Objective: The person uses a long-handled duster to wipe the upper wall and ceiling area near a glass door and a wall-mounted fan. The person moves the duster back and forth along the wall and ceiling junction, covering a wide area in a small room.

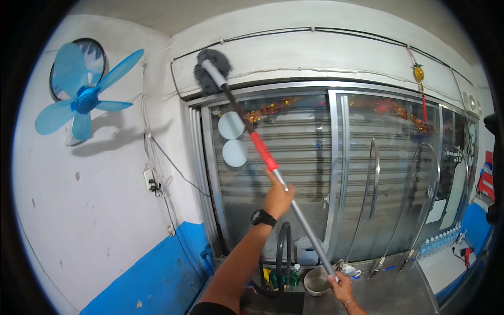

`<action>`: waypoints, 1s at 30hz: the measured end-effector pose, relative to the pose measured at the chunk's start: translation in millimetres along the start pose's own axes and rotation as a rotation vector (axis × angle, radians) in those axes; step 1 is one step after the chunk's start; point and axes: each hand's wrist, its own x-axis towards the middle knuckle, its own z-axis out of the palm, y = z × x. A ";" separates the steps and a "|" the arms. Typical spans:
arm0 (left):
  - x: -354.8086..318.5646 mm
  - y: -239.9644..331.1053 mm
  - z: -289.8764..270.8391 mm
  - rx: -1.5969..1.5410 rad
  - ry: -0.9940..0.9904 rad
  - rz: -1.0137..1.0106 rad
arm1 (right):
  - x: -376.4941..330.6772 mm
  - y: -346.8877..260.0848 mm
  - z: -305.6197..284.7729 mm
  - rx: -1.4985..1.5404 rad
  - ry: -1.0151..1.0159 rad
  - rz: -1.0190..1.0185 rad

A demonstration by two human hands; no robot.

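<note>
- Left hand [278, 197] clamped mid-pole, right hand [342, 286] clamped on the butt end; hands well apart along the long-handled duster [262, 149].
- Duster head [211, 71] sits up at 11 o'clock, pressed on the white wall strip above the sliding glass doors [336, 168].
- Risk: wires [315, 30] run just above the head; a wide sweep could snag them.
- Risk: pole swinging low could knock the bowl [317, 281], cup [350, 271] or bottles on the counter [388, 294] at 6 o'clock.
- Risk: hanging ornament [419, 73] at 1 o'clock is within reach of a long stroke.
- Hard to tell: head's far side, how firmly it touches; sink area partly hidden by forearm; 3 o'clock edge cut off by the lens rim.
- Blue fan [84, 97] at 9 o'clock, well apart.
</note>
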 end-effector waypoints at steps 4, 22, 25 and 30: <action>-1.7 -12.5 -6.0 0.094 0.018 -0.019 | 8.9 5.4 -0.1 -0.044 -0.040 -0.098; 1.8 -36.2 2.9 -0.185 0.009 0.003 | 4.8 -10.8 21.6 -0.304 0.247 -0.213; 1.3 -42.4 -9.9 -0.207 -0.014 -0.062 | 13.2 -3.4 35.1 -0.272 0.200 -0.185; 30.8 -80.0 -45.1 -0.262 0.098 -0.076 | 35.2 -28.3 75.5 -0.293 0.141 -0.253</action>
